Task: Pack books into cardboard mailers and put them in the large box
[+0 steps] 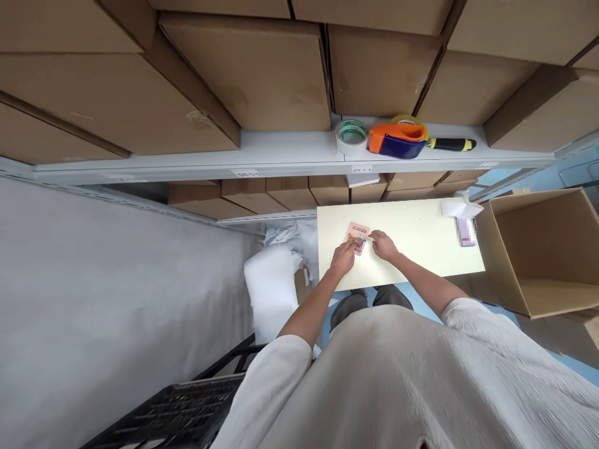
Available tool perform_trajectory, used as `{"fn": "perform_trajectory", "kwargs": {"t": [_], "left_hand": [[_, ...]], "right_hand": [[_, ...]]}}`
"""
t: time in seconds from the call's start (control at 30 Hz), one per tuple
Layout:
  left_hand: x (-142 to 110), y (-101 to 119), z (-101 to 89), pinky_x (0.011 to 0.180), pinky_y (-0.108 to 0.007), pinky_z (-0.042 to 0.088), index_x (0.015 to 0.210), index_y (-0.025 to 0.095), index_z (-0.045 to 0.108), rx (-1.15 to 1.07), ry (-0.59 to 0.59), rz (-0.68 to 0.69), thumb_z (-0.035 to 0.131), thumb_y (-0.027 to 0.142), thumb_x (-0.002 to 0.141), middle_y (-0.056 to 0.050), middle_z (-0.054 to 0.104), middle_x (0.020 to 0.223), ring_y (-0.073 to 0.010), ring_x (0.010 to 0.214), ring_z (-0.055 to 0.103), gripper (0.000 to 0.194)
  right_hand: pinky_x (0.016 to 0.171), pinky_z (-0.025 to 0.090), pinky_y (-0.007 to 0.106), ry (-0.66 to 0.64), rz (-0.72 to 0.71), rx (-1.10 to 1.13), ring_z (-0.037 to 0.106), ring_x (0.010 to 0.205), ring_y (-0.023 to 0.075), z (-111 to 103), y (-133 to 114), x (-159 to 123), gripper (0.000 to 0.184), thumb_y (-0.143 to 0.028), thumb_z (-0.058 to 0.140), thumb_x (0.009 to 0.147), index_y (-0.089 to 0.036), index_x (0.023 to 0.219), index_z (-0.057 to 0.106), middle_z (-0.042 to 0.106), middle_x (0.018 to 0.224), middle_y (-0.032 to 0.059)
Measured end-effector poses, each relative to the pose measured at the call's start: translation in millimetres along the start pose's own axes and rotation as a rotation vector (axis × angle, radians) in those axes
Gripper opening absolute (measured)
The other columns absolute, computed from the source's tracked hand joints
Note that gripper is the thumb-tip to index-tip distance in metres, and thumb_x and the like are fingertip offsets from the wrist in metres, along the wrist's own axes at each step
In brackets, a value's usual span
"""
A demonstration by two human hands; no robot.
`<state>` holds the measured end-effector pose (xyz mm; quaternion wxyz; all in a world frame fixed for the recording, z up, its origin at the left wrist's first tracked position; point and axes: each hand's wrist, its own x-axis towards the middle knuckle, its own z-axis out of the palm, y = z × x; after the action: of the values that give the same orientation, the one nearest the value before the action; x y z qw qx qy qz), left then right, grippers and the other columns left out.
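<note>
A small pink printed packet [359,231] with a colourful picture lies on the pale cream tabletop [416,234]. My left hand [344,257] is at its lower left, with bent fingers gripping the packet's lower edge and covering part of the picture. At the packet's right edge my right hand [384,246] is closed, its fingertips pinching at the side. Exactly what lies between the right fingertips is too small to make out.
A blurred purple-and-white box [466,231] and a white paper piece [461,208] lie at the table's right end. An open carton [528,299] stands beyond. The shelf above holds a tape roll [352,137], an orange tape dispenser [397,138] and cartons. White foam sheeting [270,293] hangs left.
</note>
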<state>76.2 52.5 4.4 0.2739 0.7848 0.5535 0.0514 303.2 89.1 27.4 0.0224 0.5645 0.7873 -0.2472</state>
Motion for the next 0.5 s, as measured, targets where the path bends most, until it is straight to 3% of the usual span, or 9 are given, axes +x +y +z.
{"fn": "perform_trajectory", "kwargs": {"t": [0.13,0.3,0.5], "left_hand": [[2.8,-9.7,0.4,0.118,-0.045,0.053,0.148,0.018,0.066,0.017,-0.016,-0.031,0.054,0.006,0.093,-0.016,0.062,0.161,-0.0307,0.147,0.06,0.057],[-0.7,-13.2,6.8,0.121,-0.049,0.05,0.158,0.018,0.058,-0.01,-0.074,-0.051,0.057,0.007,0.091,-0.017,0.056,0.166,-0.0335,0.151,0.055,0.068],[-15.9,-10.2,7.9,0.124,-0.053,0.044,0.165,0.02,0.049,-0.017,-0.204,-0.127,0.057,0.016,0.098,-0.015,0.037,0.181,-0.0367,0.157,0.046,0.068]], "right_hand": [[0.117,0.05,0.04,-0.084,0.031,0.082,0.064,0.135,0.0273,17.5,-8.2,-9.0,0.052,-0.009,0.05,0.1,-0.014,0.15,0.067,0.067,0.151,0.0168],[0.117,0.05,0.043,-0.096,0.039,0.181,0.065,0.135,0.0282,42.4,-20.4,-4.0,0.056,-0.013,0.06,0.096,-0.017,0.152,0.065,0.068,0.152,0.0159],[0.109,0.056,0.043,-0.103,0.081,0.264,0.068,0.127,0.0293,50.8,-20.7,14.6,0.058,-0.019,0.064,0.094,-0.022,0.152,0.063,0.069,0.15,0.0121]]}}
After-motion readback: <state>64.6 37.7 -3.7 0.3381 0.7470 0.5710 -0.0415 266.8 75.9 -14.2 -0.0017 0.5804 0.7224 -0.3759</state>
